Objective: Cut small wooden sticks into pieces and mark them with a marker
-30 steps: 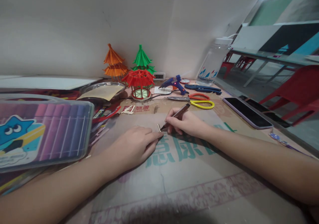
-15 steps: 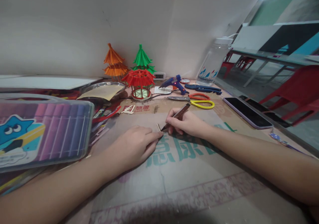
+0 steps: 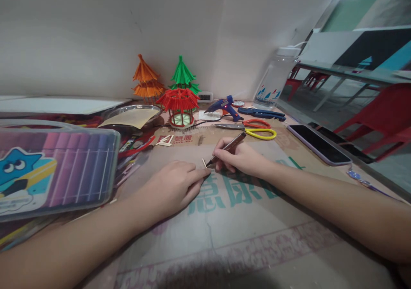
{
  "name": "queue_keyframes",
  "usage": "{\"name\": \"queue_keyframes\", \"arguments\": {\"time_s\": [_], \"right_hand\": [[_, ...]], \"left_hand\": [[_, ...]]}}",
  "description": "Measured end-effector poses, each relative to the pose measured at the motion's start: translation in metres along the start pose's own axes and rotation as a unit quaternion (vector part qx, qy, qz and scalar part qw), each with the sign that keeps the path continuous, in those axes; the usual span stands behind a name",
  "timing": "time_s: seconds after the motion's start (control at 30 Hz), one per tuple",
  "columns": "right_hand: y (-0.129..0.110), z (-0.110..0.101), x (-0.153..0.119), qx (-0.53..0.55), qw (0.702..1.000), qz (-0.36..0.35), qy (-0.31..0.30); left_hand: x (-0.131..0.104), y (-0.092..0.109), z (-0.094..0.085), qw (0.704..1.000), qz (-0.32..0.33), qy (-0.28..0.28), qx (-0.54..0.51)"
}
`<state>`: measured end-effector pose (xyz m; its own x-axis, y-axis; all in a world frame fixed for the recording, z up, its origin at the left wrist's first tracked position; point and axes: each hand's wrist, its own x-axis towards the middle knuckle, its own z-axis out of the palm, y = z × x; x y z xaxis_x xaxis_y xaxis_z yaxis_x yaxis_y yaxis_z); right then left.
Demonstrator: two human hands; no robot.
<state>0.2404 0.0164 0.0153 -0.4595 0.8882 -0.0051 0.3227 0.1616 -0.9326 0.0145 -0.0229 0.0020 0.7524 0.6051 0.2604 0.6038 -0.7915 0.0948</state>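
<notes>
My right hand (image 3: 236, 154) is closed around a dark brown marker (image 3: 227, 147), its tip down to the left at a small pale wooden stick (image 3: 204, 163). The tip seems to touch the stick's near end. My left hand (image 3: 178, 184) rests on the plastic-covered board with its fingers together and partly curled. Its index fingertip presses at the near end of that same stick; the thumb is hidden. Several similar short sticks (image 3: 165, 141) lie in a loose pile farther off to the left.
A case of coloured markers (image 3: 80, 165) stands at left. Behind are red (image 3: 180, 100), green (image 3: 181, 72) and orange (image 3: 146, 77) roofed models, a blue glue gun (image 3: 224, 105) with a lit red light, scissors (image 3: 260, 133), a blue cutter (image 3: 261, 114), a bottle (image 3: 272, 81) and a phone (image 3: 317, 144).
The marker's tip has shifted very slightly at the stick's near end. Both hands otherwise keep their places, and the view has tipped a little.
</notes>
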Motion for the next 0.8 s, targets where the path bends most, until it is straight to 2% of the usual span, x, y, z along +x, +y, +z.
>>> {"name": "queue_keyframes", "arguments": {"time_s": [0.37, 0.8], "right_hand": [[-0.0013, 0.0014, -0.0003, -0.016, 1.0, 0.007, 0.01], [0.0071, 0.0008, 0.0039, 0.001, 0.999, -0.03, 0.011]], "left_hand": [[-0.0008, -0.0009, 0.0009, 1.0, -0.006, -0.016, -0.009], [0.0019, 0.0002, 0.0002, 1.0, -0.012, -0.024, -0.016]]}}
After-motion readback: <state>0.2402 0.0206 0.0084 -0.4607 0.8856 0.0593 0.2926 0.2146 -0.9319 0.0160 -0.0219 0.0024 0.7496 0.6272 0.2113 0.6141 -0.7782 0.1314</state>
